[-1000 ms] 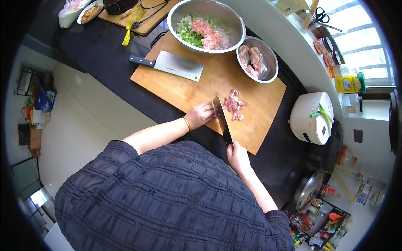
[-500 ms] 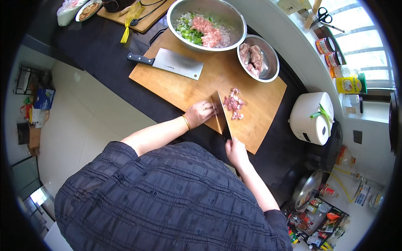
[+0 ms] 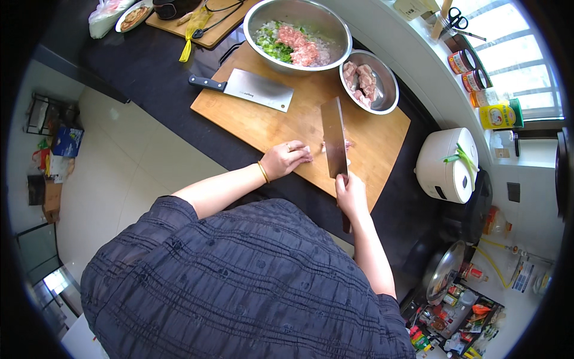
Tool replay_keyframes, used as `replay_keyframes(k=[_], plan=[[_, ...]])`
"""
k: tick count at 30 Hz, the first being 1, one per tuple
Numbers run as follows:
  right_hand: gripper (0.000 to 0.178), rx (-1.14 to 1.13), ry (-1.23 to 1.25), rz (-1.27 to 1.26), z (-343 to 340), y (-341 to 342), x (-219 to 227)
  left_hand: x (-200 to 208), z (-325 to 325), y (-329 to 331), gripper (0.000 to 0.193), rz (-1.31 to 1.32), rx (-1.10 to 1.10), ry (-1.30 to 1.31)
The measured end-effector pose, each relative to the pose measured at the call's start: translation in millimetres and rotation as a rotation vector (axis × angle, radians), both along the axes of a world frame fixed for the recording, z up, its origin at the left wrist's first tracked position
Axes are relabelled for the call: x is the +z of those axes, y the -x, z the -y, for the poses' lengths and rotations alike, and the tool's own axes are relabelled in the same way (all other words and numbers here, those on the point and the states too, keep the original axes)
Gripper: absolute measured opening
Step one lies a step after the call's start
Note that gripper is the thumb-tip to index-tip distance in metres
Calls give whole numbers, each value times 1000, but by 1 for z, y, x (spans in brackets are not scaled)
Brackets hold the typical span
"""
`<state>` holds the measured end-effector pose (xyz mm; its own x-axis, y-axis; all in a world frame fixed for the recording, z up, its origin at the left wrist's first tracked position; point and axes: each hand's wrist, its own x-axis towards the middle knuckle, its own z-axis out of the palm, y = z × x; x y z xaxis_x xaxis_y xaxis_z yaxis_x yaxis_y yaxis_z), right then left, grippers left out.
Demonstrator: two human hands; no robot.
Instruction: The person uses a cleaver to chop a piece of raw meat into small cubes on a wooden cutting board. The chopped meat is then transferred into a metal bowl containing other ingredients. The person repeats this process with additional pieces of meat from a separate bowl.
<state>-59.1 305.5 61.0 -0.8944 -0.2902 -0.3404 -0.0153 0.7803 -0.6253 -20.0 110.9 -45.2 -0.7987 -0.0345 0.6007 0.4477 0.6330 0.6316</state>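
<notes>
My right hand (image 3: 351, 192) grips the handle of a cleaver (image 3: 335, 134), its broad blade tilted over the wooden cutting board (image 3: 281, 128). Small chopped bits of meat (image 3: 350, 145) peek out beside the blade, which hides most of them. Closed fingers of my left hand (image 3: 286, 160) press a piece of meat (image 3: 307, 155) down at the board's near edge, left of the blade. A second cleaver (image 3: 258, 91), black-handled, lies flat toward the board's left corner. Raw meat chunks (image 3: 362, 84) sit in a small steel bowl (image 3: 391, 96) at the far right of the board.
At the back, a large steel bowl (image 3: 344, 45) holds minced meat (image 3: 299, 46) and chopped greens. A white rice cooker (image 3: 439, 164) with scallion pieces on its lid stands right. Jars (image 3: 460, 61) line the windowsill. Another board (image 3: 221, 33) with a cable lies at far left.
My right hand has shifted the cleaver to the right, away from my left fingers. Its blade has turned to show its flat side and now covers most chopped bits. My left hand has barely moved.
</notes>
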Motion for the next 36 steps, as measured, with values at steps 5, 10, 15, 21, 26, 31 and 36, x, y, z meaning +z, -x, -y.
replay_keyframes(k=[5, 10, 15, 21, 26, 31, 36], plan=[[19, 197, -13, -181, -9, -28, -1, -3, 1, 2, 11, -17, -25, 178], [18, 210, -69, -142, -14, -36, -14, -10, -4, 4, 10, 21, 5, 197], [19, 228, -70, -150, -15, -36, -13, -17, -6, 5, 12, 19, 21, 175], [19, 275, -134, -135, -14, -34, -13, -17, -7, 4, 12, 16, 47, 145], [17, 313, -164, -217, 5, -22, -30, -22, -9, 6, 11, 2, 51, 120], [17, 277, -174, -271, 40, -2, -36, -18, -6, 10, 12, -12, 44, 120], [19, 311, -194, -171, -10, -29, -19, -19, -7, 9, 14, -21, 86, 114]])
